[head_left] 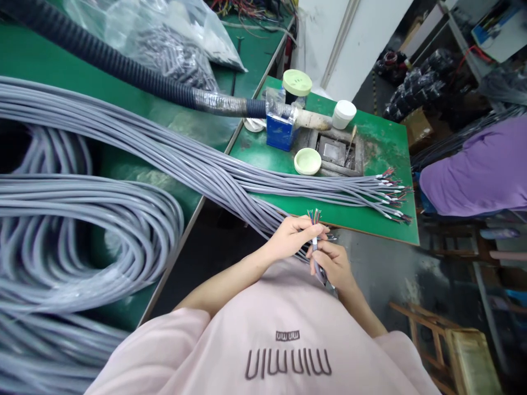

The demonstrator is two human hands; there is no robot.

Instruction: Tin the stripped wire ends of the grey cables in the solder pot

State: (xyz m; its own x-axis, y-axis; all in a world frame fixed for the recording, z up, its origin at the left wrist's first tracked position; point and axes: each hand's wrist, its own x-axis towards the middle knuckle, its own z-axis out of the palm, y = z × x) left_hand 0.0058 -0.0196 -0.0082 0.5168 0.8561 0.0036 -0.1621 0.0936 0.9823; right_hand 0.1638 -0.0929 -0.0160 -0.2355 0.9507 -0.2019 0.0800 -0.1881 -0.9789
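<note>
A grey multi-core cable (315, 248) stands nearly upright in front of my chest, its stripped end pointing up with thin coloured wires (314, 216) fanned out. My left hand (293, 236) pinches it near the white band just under those wires. Lower down, the fingers of my right hand (332, 265) are closed around the grey jacket. More cable ends show partly behind my hands. A bundle of grey cables (288, 185) lies across the green table (381, 148), its stripped ends (391, 195) spread near the right edge.
Coiled grey cables (164, 230) fill the left bench. A black hose (156, 77) runs to a blue box (280, 131) beside a square metal pot (334, 151). Round tubs, one a pale green dish (307, 161), stand around it. A person in a purple top (477, 164) is at right, near a wooden stool (436, 334).
</note>
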